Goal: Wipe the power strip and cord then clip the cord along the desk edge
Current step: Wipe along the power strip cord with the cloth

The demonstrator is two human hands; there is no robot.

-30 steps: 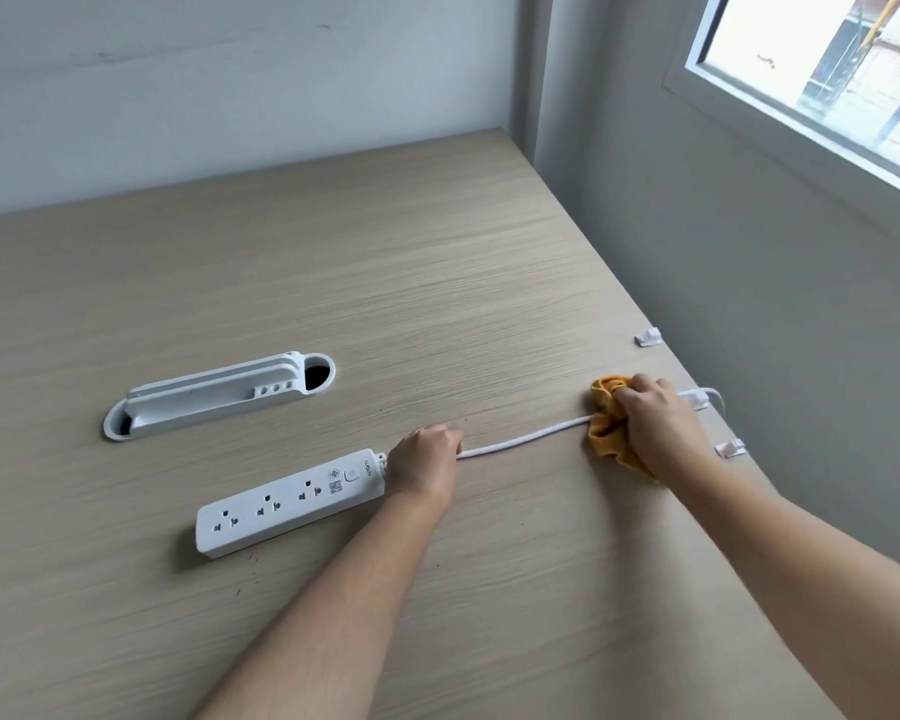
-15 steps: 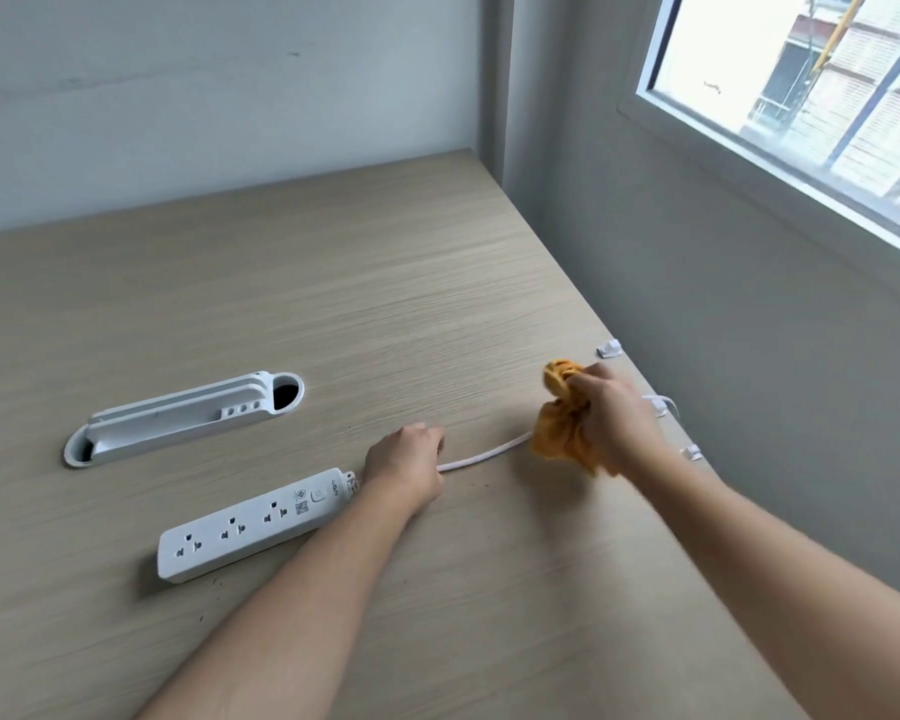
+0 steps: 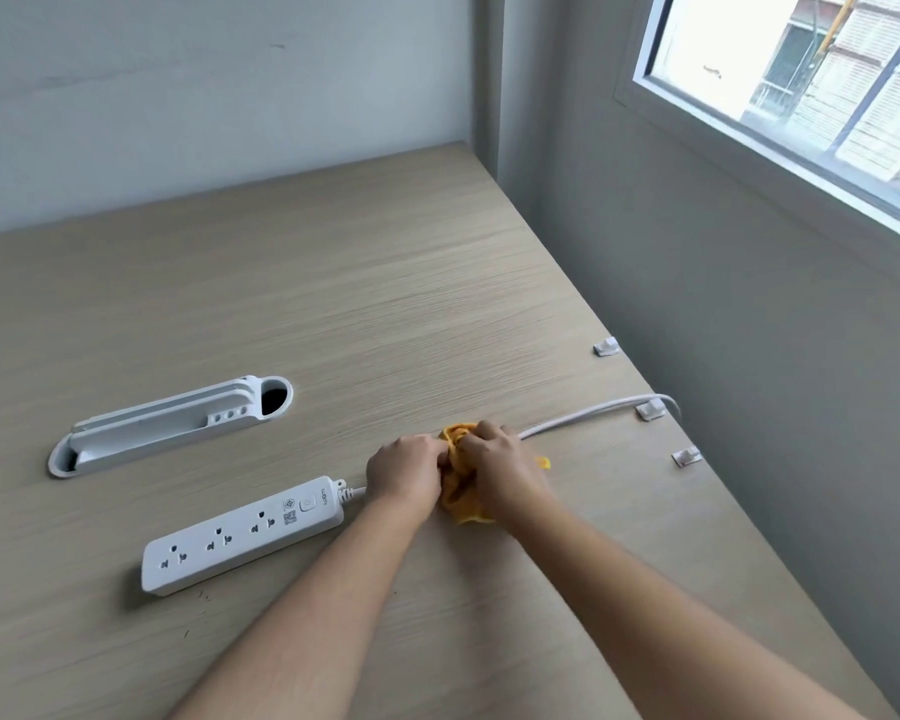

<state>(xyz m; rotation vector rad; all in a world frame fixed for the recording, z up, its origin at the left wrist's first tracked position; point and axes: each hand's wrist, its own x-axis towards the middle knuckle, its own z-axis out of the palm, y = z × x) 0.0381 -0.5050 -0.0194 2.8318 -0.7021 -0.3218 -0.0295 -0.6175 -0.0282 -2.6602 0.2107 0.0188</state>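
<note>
The white power strip (image 3: 242,535) lies flat on the desk (image 3: 385,304), long axis running near-left to far-right, 3 sockets up; its QR label is too small to read. Its cord (image 3: 583,415) leads right into 1 edge clip (image 3: 650,409). The left hand (image 3: 405,472) pinches the cord; the right hand (image 3: 494,470) grips an orange cloth (image 3: 461,498) around it.

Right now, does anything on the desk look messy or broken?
Nothing looks broken. A few small dark specks lie on the desk by the power strip. The cord sits at only the middle clip; the other two clips are empty.
</note>
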